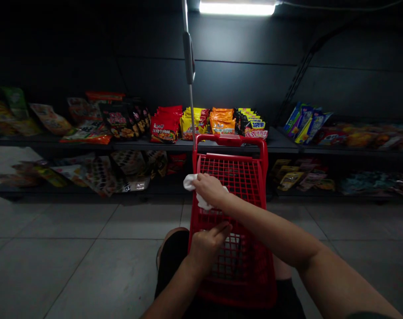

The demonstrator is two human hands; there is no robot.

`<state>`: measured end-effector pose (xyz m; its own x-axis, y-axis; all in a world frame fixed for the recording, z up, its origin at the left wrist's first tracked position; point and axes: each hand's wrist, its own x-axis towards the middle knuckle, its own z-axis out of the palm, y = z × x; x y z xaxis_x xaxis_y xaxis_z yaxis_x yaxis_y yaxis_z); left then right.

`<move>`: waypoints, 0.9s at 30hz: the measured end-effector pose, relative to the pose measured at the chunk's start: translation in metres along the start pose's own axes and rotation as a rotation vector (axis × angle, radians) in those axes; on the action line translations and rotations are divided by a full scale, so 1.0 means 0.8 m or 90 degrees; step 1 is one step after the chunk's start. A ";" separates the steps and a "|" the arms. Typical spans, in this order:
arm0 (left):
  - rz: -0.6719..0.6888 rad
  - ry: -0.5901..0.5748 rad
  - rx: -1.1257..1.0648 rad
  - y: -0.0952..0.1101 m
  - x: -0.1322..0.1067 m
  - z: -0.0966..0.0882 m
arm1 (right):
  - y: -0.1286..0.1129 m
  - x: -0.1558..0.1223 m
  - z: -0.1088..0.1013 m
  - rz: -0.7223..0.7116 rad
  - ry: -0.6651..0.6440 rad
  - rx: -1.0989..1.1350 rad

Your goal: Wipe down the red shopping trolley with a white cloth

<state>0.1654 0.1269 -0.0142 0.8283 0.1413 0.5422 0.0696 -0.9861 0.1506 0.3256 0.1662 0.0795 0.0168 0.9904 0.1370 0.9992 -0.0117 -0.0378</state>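
Observation:
A red plastic shopping basket (251, 177) lies tilted on my lap, its mesh wall facing me and its handle (230, 140) at the far end. My right hand (210, 189) reaches across to the basket's left rim and is closed on a white cloth (189, 182), pressing it against the rim. My left hand (206, 246) grips the basket's near left edge, with fingers curled over the mesh.
A low dark shelf (281, 144) ahead carries rows of snack and noodle packets (164, 126), with a second tier of packets (98, 173) below. A thin metal pole (189, 66) stands before the shelf. Grey tiled floor (71, 248) spreads left and right. A light strip (236, 8) glows overhead.

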 end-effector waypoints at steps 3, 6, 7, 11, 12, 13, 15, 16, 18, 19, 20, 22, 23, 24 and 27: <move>0.005 0.032 0.020 0.001 0.000 0.002 | -0.026 -0.028 0.012 -0.207 -0.020 0.023; 0.007 0.044 0.020 0.003 0.002 0.001 | -0.018 -0.027 0.021 -0.269 0.009 0.026; 0.004 0.045 0.016 0.004 0.003 0.000 | -0.005 -0.017 0.021 -0.214 0.028 0.017; 0.005 0.049 -0.011 0.004 0.006 -0.005 | 0.066 0.039 0.011 0.087 0.074 -0.024; 0.006 0.043 -0.013 0.004 0.006 -0.005 | 0.082 0.046 0.006 0.134 0.077 -0.034; 0.007 0.037 -0.013 0.003 0.006 -0.006 | 0.097 0.046 0.002 0.165 0.077 -0.046; 0.007 0.025 -0.010 0.001 0.005 -0.007 | 0.124 0.027 -0.007 0.198 0.076 -0.077; 0.008 0.022 -0.007 0.000 0.005 -0.007 | 0.138 0.009 -0.011 0.213 0.074 -0.094; 0.011 0.020 -0.004 0.000 0.004 -0.008 | 0.167 -0.034 -0.017 0.253 0.075 -0.131; 0.013 0.020 -0.004 0.000 0.004 -0.008 | 0.181 -0.056 -0.020 0.281 0.078 -0.149; 0.014 0.021 -0.005 0.000 0.004 -0.008 | 0.194 -0.074 -0.022 0.313 0.085 -0.162; 0.016 0.022 -0.008 0.000 0.005 -0.008 | 0.207 -0.095 -0.024 0.370 0.100 -0.170; 0.015 0.019 -0.007 0.000 0.005 -0.007 | 0.204 -0.097 -0.023 0.385 0.109 -0.157; 0.014 0.013 -0.005 0.000 0.004 -0.007 | 0.194 -0.095 -0.020 0.383 0.118 -0.129; 0.005 -0.020 0.006 -0.001 0.003 -0.005 | 0.124 -0.077 -0.006 0.246 0.136 0.013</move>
<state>0.1648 0.1280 -0.0096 0.8458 0.1312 0.5171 0.0687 -0.9880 0.1382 0.4236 0.1034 0.0721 0.3984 0.8633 0.3098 0.9171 -0.3710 -0.1457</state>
